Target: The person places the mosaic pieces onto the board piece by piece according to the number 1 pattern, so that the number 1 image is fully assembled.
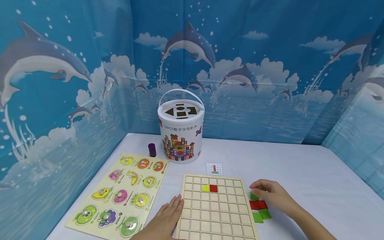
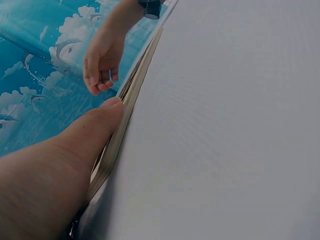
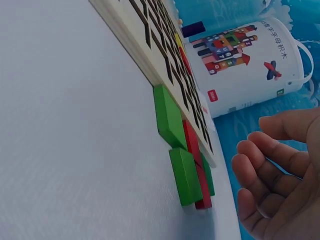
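My left hand (image 1: 168,216) lies along the left edge of a wooden grid board (image 1: 207,216), fingers stretched out. Its thumb touches the board's side in the left wrist view. On the board, a yellow quarter-round piece (image 1: 205,188) sits in a square beside a red square tile (image 1: 213,188). Just off the board's right edge, my right hand (image 1: 274,195) hovers with loosely bent fingers, holding nothing in the right wrist view. Below it are red tiles (image 1: 254,205) and green tiles (image 1: 257,217), bunched together. One green tile (image 1: 254,196) is partly hidden by that hand.
Behind the board lies a small pattern card (image 1: 214,169). A white lidded bucket (image 1: 181,133) stands farther back, a purple cylinder (image 1: 152,150) to its left. A fruit puzzle board (image 1: 120,190) occupies the left side. Dolphin-printed curtains (image 1: 255,66) surround the white table (image 1: 300,166).
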A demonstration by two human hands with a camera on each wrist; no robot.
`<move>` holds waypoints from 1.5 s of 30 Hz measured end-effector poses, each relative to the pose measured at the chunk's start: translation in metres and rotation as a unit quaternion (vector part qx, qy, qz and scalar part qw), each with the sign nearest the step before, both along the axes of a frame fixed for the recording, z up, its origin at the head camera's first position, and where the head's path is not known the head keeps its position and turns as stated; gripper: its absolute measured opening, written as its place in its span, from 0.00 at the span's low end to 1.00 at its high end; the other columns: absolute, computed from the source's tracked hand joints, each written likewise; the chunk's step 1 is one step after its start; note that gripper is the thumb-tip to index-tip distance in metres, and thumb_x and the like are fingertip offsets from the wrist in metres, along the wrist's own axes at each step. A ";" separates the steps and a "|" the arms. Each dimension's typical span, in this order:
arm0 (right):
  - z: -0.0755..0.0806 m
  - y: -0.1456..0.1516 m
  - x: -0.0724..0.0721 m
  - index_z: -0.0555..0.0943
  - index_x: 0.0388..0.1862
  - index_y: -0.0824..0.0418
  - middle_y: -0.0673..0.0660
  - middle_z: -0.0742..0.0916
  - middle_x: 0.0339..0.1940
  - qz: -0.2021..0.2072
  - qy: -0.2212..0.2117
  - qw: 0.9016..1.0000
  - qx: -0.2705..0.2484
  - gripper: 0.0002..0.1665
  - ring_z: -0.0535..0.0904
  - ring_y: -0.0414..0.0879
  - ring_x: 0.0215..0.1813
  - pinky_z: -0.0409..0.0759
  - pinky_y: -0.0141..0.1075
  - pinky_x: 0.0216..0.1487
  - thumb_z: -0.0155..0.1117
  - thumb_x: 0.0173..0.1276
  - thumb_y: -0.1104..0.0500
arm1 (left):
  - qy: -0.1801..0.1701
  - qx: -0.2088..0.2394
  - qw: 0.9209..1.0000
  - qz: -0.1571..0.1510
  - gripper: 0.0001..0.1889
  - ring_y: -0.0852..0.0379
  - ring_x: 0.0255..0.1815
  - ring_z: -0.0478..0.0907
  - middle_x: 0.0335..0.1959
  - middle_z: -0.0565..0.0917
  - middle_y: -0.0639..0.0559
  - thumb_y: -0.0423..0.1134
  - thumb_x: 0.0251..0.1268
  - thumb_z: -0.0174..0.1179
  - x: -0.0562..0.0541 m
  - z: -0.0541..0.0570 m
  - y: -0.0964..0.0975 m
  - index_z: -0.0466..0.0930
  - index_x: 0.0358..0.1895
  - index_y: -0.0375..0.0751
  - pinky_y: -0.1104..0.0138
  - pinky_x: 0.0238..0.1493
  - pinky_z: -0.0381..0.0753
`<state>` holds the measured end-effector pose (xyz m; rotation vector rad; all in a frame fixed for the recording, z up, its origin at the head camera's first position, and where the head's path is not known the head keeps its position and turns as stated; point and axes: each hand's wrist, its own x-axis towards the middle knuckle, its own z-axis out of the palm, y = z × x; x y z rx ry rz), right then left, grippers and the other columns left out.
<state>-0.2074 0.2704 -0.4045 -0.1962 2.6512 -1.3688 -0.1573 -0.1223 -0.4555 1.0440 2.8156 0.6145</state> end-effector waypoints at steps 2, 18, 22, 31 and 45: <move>-0.001 0.005 0.001 0.81 0.49 0.65 0.54 0.84 0.38 -0.010 0.002 1.000 0.012 0.17 0.77 0.48 0.39 0.76 0.38 0.37 0.64 0.70 0.54 | 0.002 -0.004 1.000 0.001 0.59 0.40 0.77 0.49 0.76 0.52 0.33 0.73 0.55 0.56 0.000 0.000 0.000 0.49 0.75 0.26 0.44 0.68 0.58; -0.019 0.040 -0.001 0.81 0.49 0.65 0.53 0.83 0.38 0.031 0.023 0.997 0.062 0.21 0.74 0.42 0.37 0.74 0.33 0.35 0.72 0.62 0.53 | -0.023 0.005 1.000 0.009 0.59 0.39 0.77 0.47 0.77 0.49 0.34 0.74 0.56 0.54 0.003 0.003 0.001 0.49 0.75 0.27 0.41 0.67 0.56; -0.022 0.044 -0.001 0.81 0.49 0.64 0.54 0.82 0.40 0.050 0.035 0.996 0.064 0.22 0.72 0.39 0.36 0.72 0.33 0.35 0.72 0.61 0.52 | -0.030 0.005 0.999 0.009 0.58 0.39 0.77 0.46 0.77 0.48 0.34 0.73 0.57 0.54 0.002 0.003 0.001 0.48 0.75 0.27 0.40 0.67 0.55; -0.030 0.049 -0.003 0.83 0.40 0.60 0.52 0.80 0.38 0.093 0.069 0.992 0.048 0.13 0.71 0.39 0.37 0.69 0.32 0.35 0.73 0.61 0.54 | -0.046 0.004 0.999 0.016 0.59 0.40 0.77 0.44 0.78 0.47 0.35 0.73 0.56 0.54 0.002 0.004 0.003 0.48 0.76 0.28 0.41 0.68 0.54; -0.025 0.044 0.000 0.79 0.34 0.62 0.53 0.75 0.26 0.054 0.018 0.996 0.063 0.18 0.69 0.42 0.31 0.67 0.34 0.29 0.77 0.55 0.52 | -0.036 0.000 0.999 0.021 0.59 0.40 0.77 0.44 0.78 0.47 0.35 0.74 0.55 0.55 0.004 0.008 0.004 0.49 0.75 0.28 0.42 0.68 0.54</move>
